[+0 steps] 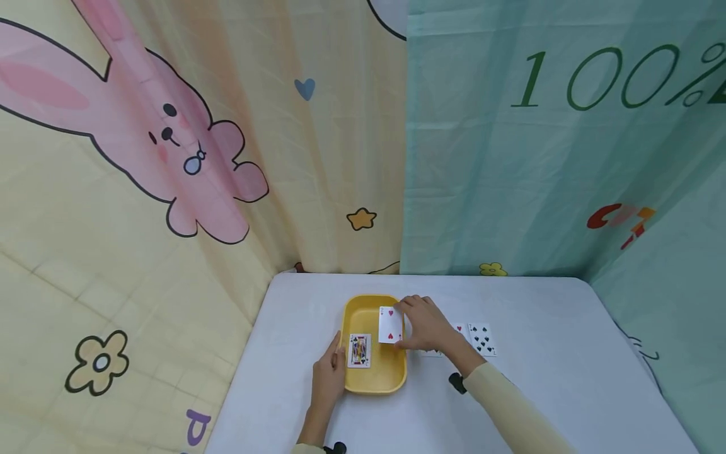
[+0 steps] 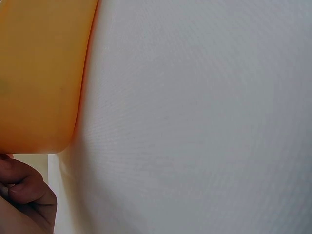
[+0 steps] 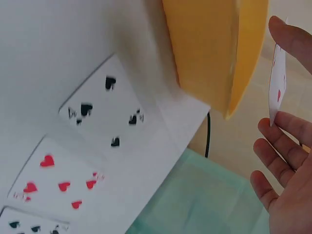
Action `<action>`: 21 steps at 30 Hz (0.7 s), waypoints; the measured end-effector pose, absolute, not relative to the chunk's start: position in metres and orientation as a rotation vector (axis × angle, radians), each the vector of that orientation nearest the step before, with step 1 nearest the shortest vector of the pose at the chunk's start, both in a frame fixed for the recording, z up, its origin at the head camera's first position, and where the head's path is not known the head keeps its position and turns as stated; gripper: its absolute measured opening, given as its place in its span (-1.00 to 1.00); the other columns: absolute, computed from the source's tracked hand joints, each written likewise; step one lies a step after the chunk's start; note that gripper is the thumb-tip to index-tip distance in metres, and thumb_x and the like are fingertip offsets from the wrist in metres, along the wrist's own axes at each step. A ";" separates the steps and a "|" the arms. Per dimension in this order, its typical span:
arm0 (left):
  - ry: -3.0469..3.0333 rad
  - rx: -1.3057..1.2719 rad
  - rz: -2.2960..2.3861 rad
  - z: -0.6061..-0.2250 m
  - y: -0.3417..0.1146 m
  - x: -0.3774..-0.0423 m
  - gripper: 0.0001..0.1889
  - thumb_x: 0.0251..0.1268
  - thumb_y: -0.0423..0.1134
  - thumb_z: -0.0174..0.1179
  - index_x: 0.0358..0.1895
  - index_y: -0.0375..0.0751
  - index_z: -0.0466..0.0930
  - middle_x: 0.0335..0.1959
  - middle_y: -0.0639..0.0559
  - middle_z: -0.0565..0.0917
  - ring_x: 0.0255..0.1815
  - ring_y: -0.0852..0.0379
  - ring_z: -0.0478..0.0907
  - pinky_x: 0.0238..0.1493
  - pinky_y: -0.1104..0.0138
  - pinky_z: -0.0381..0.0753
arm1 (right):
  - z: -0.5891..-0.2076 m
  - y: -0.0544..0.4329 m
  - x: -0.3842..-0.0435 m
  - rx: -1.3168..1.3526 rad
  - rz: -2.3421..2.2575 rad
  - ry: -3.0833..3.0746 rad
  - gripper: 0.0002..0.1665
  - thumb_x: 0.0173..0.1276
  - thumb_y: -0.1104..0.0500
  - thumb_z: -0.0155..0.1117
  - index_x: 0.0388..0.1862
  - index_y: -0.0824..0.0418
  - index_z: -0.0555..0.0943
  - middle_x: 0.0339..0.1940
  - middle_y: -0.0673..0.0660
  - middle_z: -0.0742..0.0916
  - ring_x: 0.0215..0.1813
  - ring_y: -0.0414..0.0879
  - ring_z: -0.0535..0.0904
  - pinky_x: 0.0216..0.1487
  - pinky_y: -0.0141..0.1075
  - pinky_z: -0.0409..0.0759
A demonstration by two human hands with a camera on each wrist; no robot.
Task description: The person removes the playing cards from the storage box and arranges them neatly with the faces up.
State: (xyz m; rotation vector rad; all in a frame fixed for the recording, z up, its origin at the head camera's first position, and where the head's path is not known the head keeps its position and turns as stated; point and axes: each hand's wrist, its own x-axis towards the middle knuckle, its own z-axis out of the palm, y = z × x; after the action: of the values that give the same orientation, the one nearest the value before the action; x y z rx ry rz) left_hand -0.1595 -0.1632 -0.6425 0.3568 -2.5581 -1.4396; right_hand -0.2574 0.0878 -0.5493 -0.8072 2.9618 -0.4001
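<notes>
The counter supports the yellow tray. The left hand grips the tray's left edge. The right hand pinches the heart card between thumb and fingers, above the tray's right side. The face card lies face up inside the tray, at left. Three cards lie on the counter, right of the tray.

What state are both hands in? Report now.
Left hand: at the side of the yellow tray; grip cannot be told.
Right hand: closed, pinching a hearts card.
</notes>
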 end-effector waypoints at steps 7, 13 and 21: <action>-2.560 0.357 -1.429 -0.641 -0.162 -0.159 -0.52 0.59 -0.19 0.10 0.51 0.06 0.43 -0.67 0.16 0.33 -0.69 0.24 0.25 -0.62 0.43 0.29 | -0.534 0.156 -0.263 -0.731 -0.402 3.074 0.10 -0.12 -0.39 0.66 0.36 0.10 0.58 0.34 0.15 0.63 0.39 0.14 0.48 0.40 0.22 0.40; -2.566 0.404 -1.433 -0.640 -0.163 -0.158 -0.51 0.60 -0.18 0.08 0.52 0.09 0.42 -0.65 0.13 0.35 -0.67 0.22 0.27 -0.62 0.42 0.29 | -0.533 0.212 -0.266 -0.618 -0.422 3.102 0.09 -0.07 -0.27 0.69 0.40 0.18 0.55 0.36 0.27 0.60 0.40 0.26 0.45 0.39 0.26 0.37; -2.569 0.397 -1.438 -0.641 -0.161 -0.158 -0.51 0.60 -0.16 0.08 0.52 0.09 0.42 -0.64 0.13 0.35 -0.67 0.22 0.27 -0.62 0.42 0.30 | -0.545 0.276 -0.258 -0.466 -0.337 3.082 0.02 -0.04 -0.10 0.71 0.38 0.27 0.53 0.33 0.37 0.60 0.35 0.37 0.45 0.33 0.37 0.35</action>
State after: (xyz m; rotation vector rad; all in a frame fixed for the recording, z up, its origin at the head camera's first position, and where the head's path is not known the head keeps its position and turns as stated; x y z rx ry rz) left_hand -0.1581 -0.1612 -0.6411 0.3974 -2.5690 -1.4377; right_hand -0.2577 0.2763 -0.5453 -0.4661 3.0815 -0.3373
